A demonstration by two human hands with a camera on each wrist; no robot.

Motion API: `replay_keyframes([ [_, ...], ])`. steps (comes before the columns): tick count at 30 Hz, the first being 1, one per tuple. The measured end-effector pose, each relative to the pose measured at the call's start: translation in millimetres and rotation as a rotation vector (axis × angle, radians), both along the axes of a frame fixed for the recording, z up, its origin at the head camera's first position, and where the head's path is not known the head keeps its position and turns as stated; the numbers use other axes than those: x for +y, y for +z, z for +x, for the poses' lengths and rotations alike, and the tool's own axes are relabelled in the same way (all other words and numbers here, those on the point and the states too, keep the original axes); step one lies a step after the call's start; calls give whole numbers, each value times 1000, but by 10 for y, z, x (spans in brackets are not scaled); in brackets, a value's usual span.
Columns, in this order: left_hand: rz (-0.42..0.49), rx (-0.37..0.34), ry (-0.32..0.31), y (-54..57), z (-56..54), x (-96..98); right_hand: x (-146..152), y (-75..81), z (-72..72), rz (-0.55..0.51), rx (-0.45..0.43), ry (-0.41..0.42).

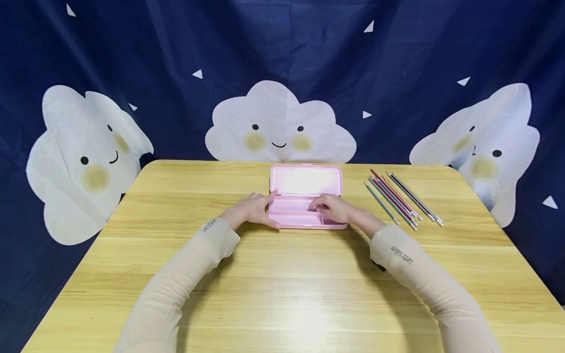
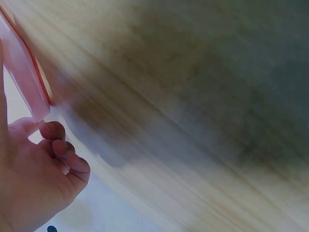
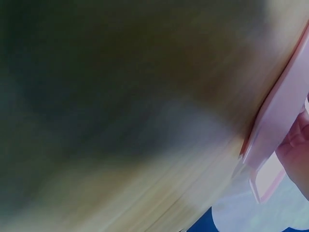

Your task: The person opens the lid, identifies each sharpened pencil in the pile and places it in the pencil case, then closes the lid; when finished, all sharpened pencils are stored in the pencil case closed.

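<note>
A pink pencil case (image 1: 289, 220) lies on the table with its lid (image 1: 306, 179) raised at the far side and its divided inside showing. My left hand (image 1: 253, 208) grips the left end of the case, thumb at the near corner and a finger up by the hinge; the other fingers curl in the left wrist view. My right hand (image 1: 334, 208) reaches over the right end, with bent fingers down inside the case. A small dark patch shows at those fingertips; I cannot tell whether they hold anything. The right wrist view shows the case's side wall (image 3: 277, 111).
Several pencils (image 1: 399, 198) with white ends lie in a loose bunch to the right of the case, mostly red, green and dark blue. The wooden table (image 1: 282, 284) reaches back to a dark blue curtain (image 1: 282, 44) printed with clouds.
</note>
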State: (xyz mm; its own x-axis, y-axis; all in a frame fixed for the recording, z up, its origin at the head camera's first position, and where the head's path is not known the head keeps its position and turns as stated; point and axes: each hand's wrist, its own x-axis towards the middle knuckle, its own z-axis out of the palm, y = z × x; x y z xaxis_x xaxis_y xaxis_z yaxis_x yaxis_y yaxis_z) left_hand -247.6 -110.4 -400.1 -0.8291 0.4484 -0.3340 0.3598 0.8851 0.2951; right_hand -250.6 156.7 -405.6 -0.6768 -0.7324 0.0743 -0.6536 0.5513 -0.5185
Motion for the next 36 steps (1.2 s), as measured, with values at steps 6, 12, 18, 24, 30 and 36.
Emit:
replay_keyframes([
  [6, -2, 14, -9, -20, -10, -6, 136, 23, 21, -88, -37, -85],
  [12, 4, 14, -11, -37, -21, -21, 290, 56, 32, -103, -30, -146],
  [18, 12, 10, -14, -36, -21, -20, 445, 88, 48, -106, -43, -186],
  [24, 6, 9, -15, -24, -14, -7, 615, 100, 60, -119, -18, -201],
  [30, 5, 12, -15, -26, -15, -7, 820, 85, 100, -105, -7, -240],
  [36, 17, 1, -10, -34, -19, -16, 1013, 65, 137, -54, 11, -311],
])
